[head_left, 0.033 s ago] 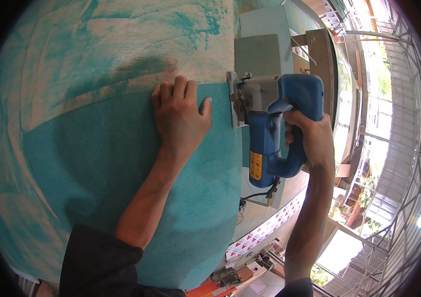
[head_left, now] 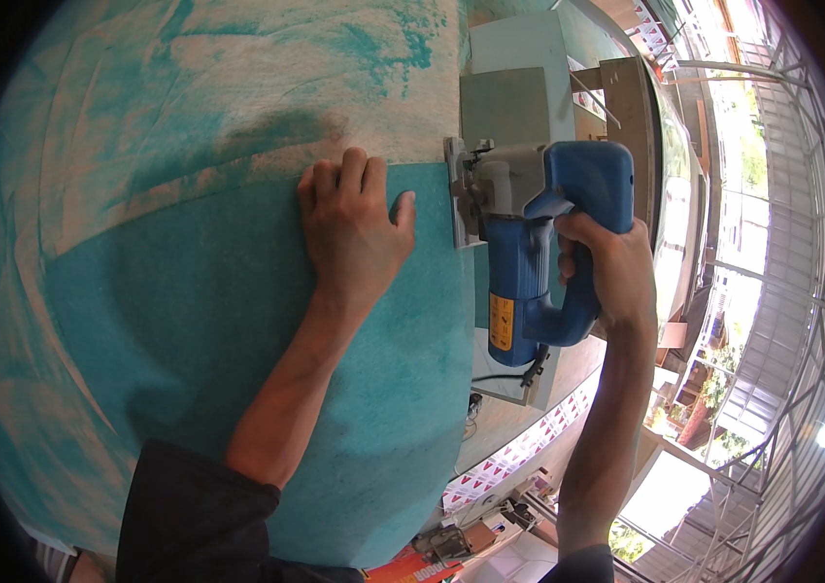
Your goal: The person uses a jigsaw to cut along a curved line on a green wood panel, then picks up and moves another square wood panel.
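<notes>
My left hand (head_left: 352,223) rests palm down on a large teal sheet (head_left: 393,360), holding nothing. Its fingers are slightly bent, their tips at the boundary with a pale, dusty band (head_left: 267,78); the thumb stands apart. In my right hand (head_left: 621,267) is the handle of a blue corded power saw (head_left: 519,262) that looks like a jigsaw, my fingers wrapped around the grip. The saw's metal base plate (head_left: 461,194) meets the sheet's right edge, close to the boundary line. Any blade is hidden from view.
Beyond the sheet's right edge lie pale boards (head_left: 509,112) and a wooden frame (head_left: 626,107). A black cord (head_left: 505,376) runs from the saw's lower end. Tools and clutter (head_left: 451,539) lie at the lower middle; a metal roof framework (head_left: 791,194) fills the right.
The saw and my right hand have shifted very slightly upward in the picture, along the sheet's edge. My left hand stays in place.
</notes>
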Demonstrator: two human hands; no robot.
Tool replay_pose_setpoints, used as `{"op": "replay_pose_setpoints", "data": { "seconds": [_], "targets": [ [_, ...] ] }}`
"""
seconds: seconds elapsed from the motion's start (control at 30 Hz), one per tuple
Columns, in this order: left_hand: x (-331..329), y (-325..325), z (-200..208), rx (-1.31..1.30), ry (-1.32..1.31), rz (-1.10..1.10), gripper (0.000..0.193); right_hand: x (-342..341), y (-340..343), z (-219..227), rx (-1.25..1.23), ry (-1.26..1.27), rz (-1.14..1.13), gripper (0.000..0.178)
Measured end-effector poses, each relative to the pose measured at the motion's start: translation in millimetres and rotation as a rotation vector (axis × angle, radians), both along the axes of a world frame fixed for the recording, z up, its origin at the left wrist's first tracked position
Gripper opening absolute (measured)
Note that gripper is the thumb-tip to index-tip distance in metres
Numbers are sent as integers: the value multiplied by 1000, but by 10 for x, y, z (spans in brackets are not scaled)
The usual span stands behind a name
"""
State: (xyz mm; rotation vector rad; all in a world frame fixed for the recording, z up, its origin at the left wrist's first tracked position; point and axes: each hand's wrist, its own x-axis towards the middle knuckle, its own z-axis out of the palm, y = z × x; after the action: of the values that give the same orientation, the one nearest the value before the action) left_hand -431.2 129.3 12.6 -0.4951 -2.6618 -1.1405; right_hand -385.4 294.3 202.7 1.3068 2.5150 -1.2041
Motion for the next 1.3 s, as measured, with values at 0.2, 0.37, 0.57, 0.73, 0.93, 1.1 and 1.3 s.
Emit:
{"op": "replay_pose_setpoints", "data": {
  "seconds": [0.2, 0.37, 0.57, 0.73, 0.93, 1.1, 1.3],
  "targets": [
    [48, 44, 53, 21, 30, 36, 37, 17, 25, 48, -10, -3, -18, 16],
    [-198, -11, -41, 4, 91, 98, 30, 74, -18, 30, 21, 109, -81, 19],
    [-611, 186, -80, -56, 156, 90, 25, 1083, 54, -84, 147, 209, -283, 18],
    [-856, 276, -235, 15, 225, 115, 25, 2838, -168, 87, 282, 62, -343, 22],
    [-1138, 149, -371, 118, 442, 12, 23, 4991, -921, -248, 446, -197, -499, 26],
    [477, -602, -193, 207, 373, -420, 7, 6495, -1709, -556, 540, -277, -629, 23],
    [4093, -1996, 116, 105, -200, -914, 15, 8005, -2590, -1558, 141, 223, -1463, 10]
  ]
}}
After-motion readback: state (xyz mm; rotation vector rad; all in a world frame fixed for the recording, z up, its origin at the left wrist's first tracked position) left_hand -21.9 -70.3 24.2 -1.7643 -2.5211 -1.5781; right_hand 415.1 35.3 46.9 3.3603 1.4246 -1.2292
